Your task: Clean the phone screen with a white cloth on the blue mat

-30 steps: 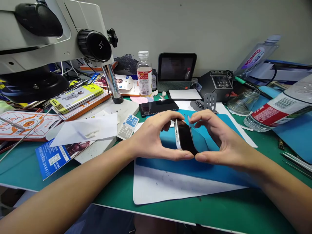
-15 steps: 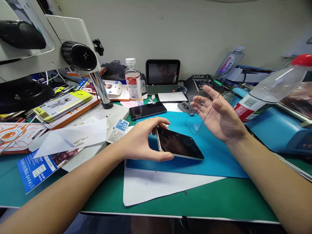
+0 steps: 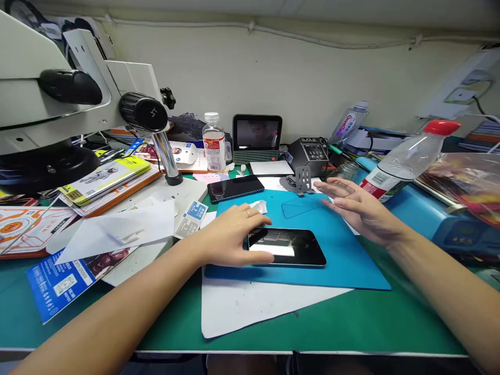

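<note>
A black-screened phone lies flat on a blue mat. My left hand, a ring on one finger, grips the phone's left end between thumb and fingers. My right hand hovers open, fingers stretched out, over the mat's far right corner and holds nothing. Just left of its fingertips a clear glass screen protector lies flat on the mat. A crumpled white wipe sits by my left fingers.
A white sheet lies under the mat on the green table. A microscope and stacked packages fill the left side. Behind are a second phone, a bottle, a small screen, a black station and a red-capped bottle lying down.
The phone went from held on edge in both hands to flat on the mat. My right hand peeled off the clear protector, carried it right, and has let it go on the mat.
</note>
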`<state>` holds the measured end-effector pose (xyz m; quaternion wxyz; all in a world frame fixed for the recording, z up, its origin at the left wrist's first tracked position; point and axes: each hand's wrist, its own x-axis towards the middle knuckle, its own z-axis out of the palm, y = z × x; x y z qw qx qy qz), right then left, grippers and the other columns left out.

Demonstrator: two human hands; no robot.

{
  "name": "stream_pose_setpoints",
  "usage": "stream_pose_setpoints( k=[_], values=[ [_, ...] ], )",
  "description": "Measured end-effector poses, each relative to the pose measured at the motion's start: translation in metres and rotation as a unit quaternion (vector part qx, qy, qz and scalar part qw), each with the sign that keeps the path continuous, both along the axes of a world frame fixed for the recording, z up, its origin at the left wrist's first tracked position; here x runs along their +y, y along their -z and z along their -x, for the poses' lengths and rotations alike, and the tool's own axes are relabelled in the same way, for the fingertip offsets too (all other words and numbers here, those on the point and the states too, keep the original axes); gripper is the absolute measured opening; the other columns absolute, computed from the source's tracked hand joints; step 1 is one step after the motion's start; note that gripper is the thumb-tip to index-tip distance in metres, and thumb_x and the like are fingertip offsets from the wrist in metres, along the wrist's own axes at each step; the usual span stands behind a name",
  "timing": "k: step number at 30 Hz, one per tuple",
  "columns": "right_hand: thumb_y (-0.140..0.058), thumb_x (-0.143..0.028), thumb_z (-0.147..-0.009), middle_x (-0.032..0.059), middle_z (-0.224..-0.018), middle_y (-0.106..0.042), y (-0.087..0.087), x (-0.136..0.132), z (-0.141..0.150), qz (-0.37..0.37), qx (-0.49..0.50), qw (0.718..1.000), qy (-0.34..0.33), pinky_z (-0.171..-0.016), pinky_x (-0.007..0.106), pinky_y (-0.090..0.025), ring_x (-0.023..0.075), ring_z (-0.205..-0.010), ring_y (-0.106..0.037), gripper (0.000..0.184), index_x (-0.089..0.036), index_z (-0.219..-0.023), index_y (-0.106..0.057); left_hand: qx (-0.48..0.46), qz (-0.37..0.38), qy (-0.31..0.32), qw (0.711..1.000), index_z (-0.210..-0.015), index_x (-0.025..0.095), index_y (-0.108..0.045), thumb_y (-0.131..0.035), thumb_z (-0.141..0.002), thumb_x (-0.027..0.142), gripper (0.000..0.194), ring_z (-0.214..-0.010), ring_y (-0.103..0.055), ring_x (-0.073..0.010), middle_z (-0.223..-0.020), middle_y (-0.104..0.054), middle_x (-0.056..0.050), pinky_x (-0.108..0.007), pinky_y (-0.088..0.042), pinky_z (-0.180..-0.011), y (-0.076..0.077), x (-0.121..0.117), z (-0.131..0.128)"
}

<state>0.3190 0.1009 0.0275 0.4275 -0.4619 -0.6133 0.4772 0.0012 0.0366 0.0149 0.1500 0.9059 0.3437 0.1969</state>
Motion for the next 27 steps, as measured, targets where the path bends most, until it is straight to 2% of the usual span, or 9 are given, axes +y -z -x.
stream_pose_setpoints(
  k=[4,6,8,14,18,21,22,24,27],
  values=[
    [-0.083,-0.048,-0.067,0.0054,-0.148,-0.057,0.008,-0.01,-0.024,0.012,-0.111,0.994,0.02,-0.12,0.056,-0.031,0.0343,-0.145,-0.039,0.059,-0.034,-0.121,-0.063,-0.036,-0.043,-0.144,0.988,-0.118,0.02,-0.062,-0.051,-0.098,0.046,0.035,-0.109,-0.056,-0.0267,-0.118,-0.066,-0.01,-0.042,-0.046,-0.095,0.004,0.008,0.003],
    [-0.085,-0.051,-0.065,0.0056,-0.154,-0.049,0.013,-0.012,-0.029,0.019,-0.151,0.988,0.029,-0.12,0.06,-0.029,0.0379,-0.146,-0.034,0.067,-0.034,-0.126,-0.062,-0.032,-0.044,-0.216,0.975,-0.117,0.017,-0.063,-0.051,-0.098,0.043,0.034,-0.11,-0.056,-0.0276,-0.115,-0.066,-0.011,-0.042,-0.046,-0.095,0.006,0.012,0.006],
    [-0.086,-0.053,-0.062,0.005,-0.159,-0.042,0.018,-0.012,-0.03,0.02,-0.172,0.984,0.035,-0.12,0.06,-0.027,0.0398,-0.148,-0.029,0.076,-0.034,-0.131,-0.06,-0.01,-0.037,-0.258,0.966,-0.118,0.016,-0.063,-0.052,-0.096,0.041,0.036,-0.111,-0.056,-0.0293,-0.114,-0.065,-0.012,-0.044,-0.047,-0.096,0.009,0.016,0.008],
    [-0.083,-0.058,-0.064,0.0021,-0.166,-0.028,0.029,-0.013,-0.029,-0.011,-0.186,0.982,0.034,-0.124,0.058,-0.019,0.0389,-0.151,-0.022,0.093,-0.035,-0.147,-0.046,0.004,-0.024,-0.298,0.954,-0.112,0.016,-0.069,-0.049,-0.098,0.039,0.034,-0.106,-0.056,-0.0301,-0.109,-0.065,-0.012,-0.045,-0.048,-0.092,0.018,0.023,0.002],
    [-0.074,-0.061,-0.075,0.0001,-0.159,-0.042,0.025,-0.014,-0.024,-0.098,-0.177,0.978,0.056,-0.123,0.06,-0.025,0.038,-0.147,-0.033,0.074,-0.037,-0.141,-0.051,-0.014,-0.025,-0.296,0.955,-0.101,0.019,-0.072,-0.047,-0.098,0.032,0.029,-0.103,-0.057,-0.0285,-0.104,-0.067,-0.009,-0.043,-0.048,-0.09,0.018,0.029,-0.003],
    [-0.068,-0.057,-0.082,0.0058,-0.141,-0.06,0.006,-0.011,0.002,-0.209,-0.264,0.941,0.037,-0.114,0.06,-0.039,0.037,-0.132,-0.053,0.051,-0.033,-0.128,-0.064,-0.009,-0.022,-0.284,0.959,-0.092,0.019,-0.073,-0.052,-0.094,0.029,0.023,-0.1,-0.058,-0.0286,-0.099,-0.067,-0.009,-0.042,-0.049,-0.085,0.014,0.035,-0.003],
    [-0.065,-0.055,-0.085,0.0073,-0.132,-0.066,-0.001,-0.007,0.016,-0.24,-0.3,0.923,0.001,-0.11,0.059,-0.043,0.0359,-0.126,-0.058,0.043,-0.031,-0.121,-0.069,-0.01,-0.021,-0.282,0.959,-0.09,0.019,-0.072,-0.053,-0.093,0.028,0.022,-0.099,-0.059,-0.0285,-0.097,-0.067,-0.009,-0.042,-0.049,-0.083,0.012,0.037,-0.003],
    [-0.061,-0.05,-0.089,0.0086,-0.121,-0.07,-0.011,0.004,0.048,-0.285,-0.353,0.887,-0.086,-0.103,0.057,-0.048,0.0337,-0.116,-0.062,0.036,-0.028,-0.116,-0.072,-0.019,-0.023,-0.289,0.957,-0.087,0.019,-0.071,-0.053,-0.092,0.025,0.02,-0.097,-0.06,-0.0277,-0.095,-0.068,-0.008,-0.041,-0.048,-0.082,0.011,0.04,-0.001],
    [-0.062,-0.043,-0.087,0.0116,-0.11,-0.071,-0.01,0.028,0.09,-0.333,-0.401,0.838,-0.16,-0.095,0.053,-0.05,0.0336,-0.11,-0.062,0.035,-0.024,-0.114,-0.074,-0.029,-0.031,-0.302,0.952,-0.087,0.019,-0.069,-0.05,-0.094,0.024,0.022,-0.096,-0.06,-0.0263,-0.094,-0.068,-0.008,-0.04,-0.048,-0.084,0.013,0.04,0.002]
  ],
)
